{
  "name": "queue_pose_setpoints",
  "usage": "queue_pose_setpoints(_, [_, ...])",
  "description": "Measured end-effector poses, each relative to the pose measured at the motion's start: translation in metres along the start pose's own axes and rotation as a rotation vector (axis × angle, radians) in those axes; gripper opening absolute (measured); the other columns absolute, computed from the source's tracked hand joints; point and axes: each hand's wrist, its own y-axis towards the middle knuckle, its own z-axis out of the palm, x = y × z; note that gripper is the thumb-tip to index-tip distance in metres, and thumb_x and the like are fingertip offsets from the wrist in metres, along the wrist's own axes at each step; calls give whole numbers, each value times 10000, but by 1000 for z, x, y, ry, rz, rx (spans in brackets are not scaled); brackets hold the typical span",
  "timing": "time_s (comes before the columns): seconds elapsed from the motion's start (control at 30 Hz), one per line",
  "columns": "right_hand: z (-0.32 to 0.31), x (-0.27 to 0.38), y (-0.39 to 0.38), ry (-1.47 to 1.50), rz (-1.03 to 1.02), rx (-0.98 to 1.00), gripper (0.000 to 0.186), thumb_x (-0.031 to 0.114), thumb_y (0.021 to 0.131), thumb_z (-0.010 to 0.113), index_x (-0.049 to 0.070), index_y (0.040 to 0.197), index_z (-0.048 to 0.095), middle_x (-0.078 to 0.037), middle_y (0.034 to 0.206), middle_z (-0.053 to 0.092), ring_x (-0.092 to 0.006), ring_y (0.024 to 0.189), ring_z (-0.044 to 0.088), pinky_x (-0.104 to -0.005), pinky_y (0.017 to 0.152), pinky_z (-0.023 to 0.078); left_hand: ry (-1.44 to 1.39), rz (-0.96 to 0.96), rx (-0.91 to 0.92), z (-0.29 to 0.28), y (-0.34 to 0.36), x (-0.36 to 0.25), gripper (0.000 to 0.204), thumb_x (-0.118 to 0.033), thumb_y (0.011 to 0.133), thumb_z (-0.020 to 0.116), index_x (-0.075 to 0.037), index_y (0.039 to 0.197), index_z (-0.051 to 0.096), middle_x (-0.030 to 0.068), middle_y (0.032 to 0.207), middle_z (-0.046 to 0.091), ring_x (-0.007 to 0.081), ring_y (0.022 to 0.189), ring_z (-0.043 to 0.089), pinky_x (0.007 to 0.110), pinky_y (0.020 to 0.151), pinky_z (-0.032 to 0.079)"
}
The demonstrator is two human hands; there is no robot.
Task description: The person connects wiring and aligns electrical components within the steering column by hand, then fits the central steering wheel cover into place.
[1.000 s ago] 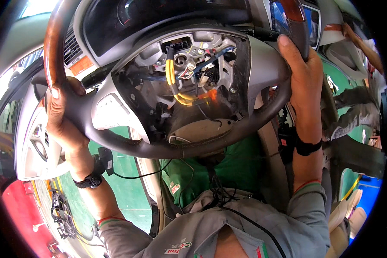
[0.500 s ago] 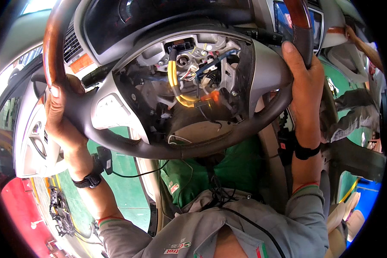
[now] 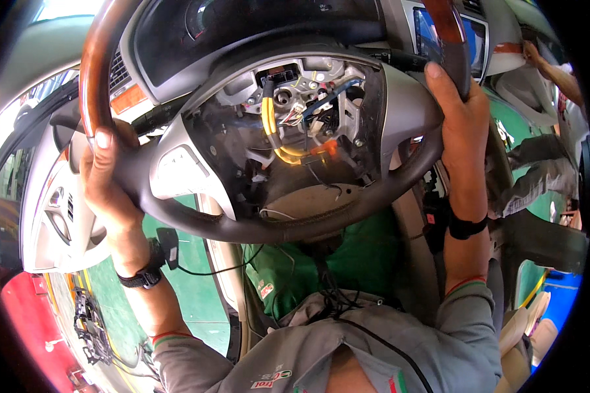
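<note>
A dark steering wheel (image 3: 275, 230) with wood-look upper sections fills the upper middle, its centre cover off. My left hand (image 3: 108, 187) is closed around the left side of the rim, thumb on the front face. Around the right side my right hand (image 3: 462, 124) is wrapped, thumb pointing up along the rim. Inside the bare hub hang yellow-sleeved wires (image 3: 269, 118) and an orange connector (image 3: 324, 149). White and blue wires cluster near the hub's central bolt (image 3: 282, 98). Silver button panel (image 3: 180, 171) sits on the left spoke.
Behind the wheel is the instrument cluster (image 3: 255, 33), with a display screen (image 3: 449, 39) to its right. An open car door (image 3: 62, 216) stands at left. A black box on a cable (image 3: 168, 247) hangs by my left wrist. Another person's arm (image 3: 550, 69) shows at far right.
The wheel's left side and my left hand have shifted slightly right in view. My right hand sits a little further left. Both hands keep their hold.
</note>
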Motion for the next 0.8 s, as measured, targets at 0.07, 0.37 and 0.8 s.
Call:
queue_pose_setpoints(0.07, [3, -10, -5, 28, 5, -27, 394, 415, 942, 751, 27, 1013, 728, 13, 815, 663, -69, 716, 582, -254, 653, 461, 54, 25, 54, -3, 9, -9, 563, -562, 940, 677, 1, 941, 657, 32, 832, 576, 116, 754, 524, 246, 702, 362])
queue_pose_setpoints(0.37, [0, -35, -16, 116, 11, -68, 373, 383, 953, 760, 31, 1049, 683, 13, 846, 634, -58, 700, 576, -223, 615, 455, 25, -14, 118, 3, 18, -25, 514, -513, 982, 669, -7, 901, 639, 18, 776, 571, 96, 673, 492, 232, 621, 332])
queue_pose_setpoints(0.8, [2, 1, 5, -87, -69, 26, 403, 434, 937, 738, 37, 1005, 742, -1, 790, 675, -75, 683, 598, -258, 620, 466, -97, -13, -142, 11, -21, 13, 572, -545, 956, 671, 19, 1046, 651, 41, 877, 614, 106, 745, 551, 226, 673, 399])
